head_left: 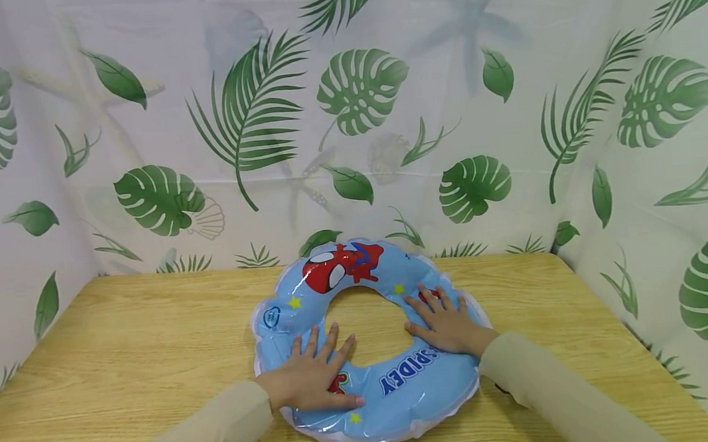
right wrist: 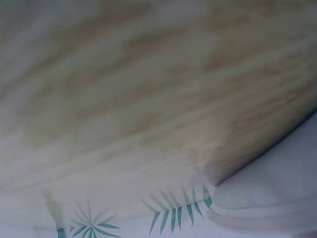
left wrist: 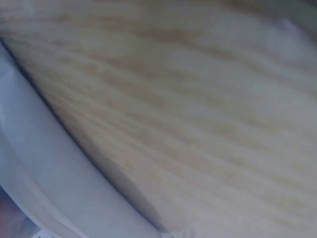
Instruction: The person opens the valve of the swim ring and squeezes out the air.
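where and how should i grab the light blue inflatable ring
Probably by the left and right sides of the light blue, shiny inflatable ring, coming from outside on both: it lies flat on the wood-grain table, and its open centre leaves room to wrap inward.

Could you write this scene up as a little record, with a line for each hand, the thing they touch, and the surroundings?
Object: light-blue inflatable swim ring, lying flat
Print: "SPIDEY" lettering, Spider-Man figure
Left hand: fingers spread, resting on the ring's left side
Right hand: fingers spread, resting on its right side
Surface: wood-grain table
Backdrop: white leaf-print cloth
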`<move>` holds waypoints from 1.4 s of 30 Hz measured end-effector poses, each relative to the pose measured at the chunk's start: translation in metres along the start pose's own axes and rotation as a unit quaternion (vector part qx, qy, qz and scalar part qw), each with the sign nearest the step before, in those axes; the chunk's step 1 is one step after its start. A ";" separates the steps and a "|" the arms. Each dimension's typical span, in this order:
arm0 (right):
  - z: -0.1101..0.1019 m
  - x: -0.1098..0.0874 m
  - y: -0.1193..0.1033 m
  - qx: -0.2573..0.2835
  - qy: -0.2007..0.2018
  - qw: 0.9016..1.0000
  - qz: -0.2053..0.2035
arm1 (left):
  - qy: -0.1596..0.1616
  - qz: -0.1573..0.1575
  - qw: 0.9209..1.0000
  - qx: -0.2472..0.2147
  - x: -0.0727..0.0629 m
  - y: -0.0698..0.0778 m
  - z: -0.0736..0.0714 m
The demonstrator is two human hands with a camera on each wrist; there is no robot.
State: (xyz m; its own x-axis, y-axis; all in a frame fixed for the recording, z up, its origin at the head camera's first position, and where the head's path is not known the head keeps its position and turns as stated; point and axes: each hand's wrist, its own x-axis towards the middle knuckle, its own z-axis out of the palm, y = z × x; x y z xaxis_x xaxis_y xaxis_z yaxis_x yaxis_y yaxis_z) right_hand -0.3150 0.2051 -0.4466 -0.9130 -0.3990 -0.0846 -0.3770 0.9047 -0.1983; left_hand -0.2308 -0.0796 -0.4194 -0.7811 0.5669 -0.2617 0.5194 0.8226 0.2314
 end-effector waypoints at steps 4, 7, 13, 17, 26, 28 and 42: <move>0.002 0.001 0.001 -0.003 0.004 1.000 -0.002 | 0.000 0.000 1.000 -0.001 0.000 0.000 0.000; 0.002 0.001 0.002 -0.001 0.005 1.000 -0.003 | 0.000 -0.001 1.000 0.000 0.000 0.001 0.000; 0.003 0.000 0.002 0.001 0.006 1.000 -0.008 | -0.003 -0.004 1.000 0.003 0.001 0.001 0.000; 0.004 0.000 0.002 0.000 0.006 1.000 -0.009 | -0.004 -0.005 1.000 0.010 0.001 0.002 0.001; 0.006 0.004 0.006 0.009 -0.014 1.000 -0.004 | -0.010 -0.007 1.000 0.018 0.003 0.001 0.002; 0.005 0.004 0.006 0.008 -0.020 1.000 -0.002 | -0.011 -0.008 1.000 0.019 0.003 0.001 0.002; 0.000 0.006 0.005 0.002 -0.060 0.998 0.007 | -0.016 -0.005 0.999 0.027 0.002 0.000 0.001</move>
State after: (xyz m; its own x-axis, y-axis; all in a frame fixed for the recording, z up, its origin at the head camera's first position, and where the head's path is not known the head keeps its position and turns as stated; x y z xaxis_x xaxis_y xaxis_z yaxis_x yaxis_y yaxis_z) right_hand -0.3223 0.2074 -0.4478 -0.8929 -0.4020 -0.2031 -0.3637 0.9095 -0.2011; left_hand -0.2324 -0.0785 -0.4206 -0.7748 0.5598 -0.2938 0.5311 0.8284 0.1780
